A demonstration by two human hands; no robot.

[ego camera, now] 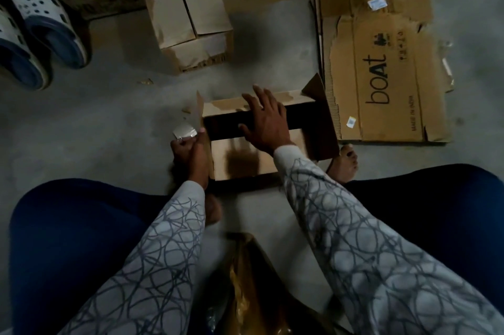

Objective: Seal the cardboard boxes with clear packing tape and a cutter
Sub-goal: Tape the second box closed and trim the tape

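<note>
Two hands work at a small brown cardboard box (240, 163) on the grey concrete floor (109, 122), between the person's knees. The right hand (266, 122) lies flat across its far flap, fingers spread. The left hand (189, 149), at the box's left edge, pinches a pale shiny strip (185, 130). The light is too dim to tell if it is tape.

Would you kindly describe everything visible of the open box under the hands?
The box is plain brown cardboard, on the grey floor between the person's knees. Its top is unsealed: two long flaps are folded in with a dark gap between, and end flaps stand up left and right. The right hand spans the gap, fingers spread on the far flap. The left hand, gripping shiny tape, is at its left end.
</note>
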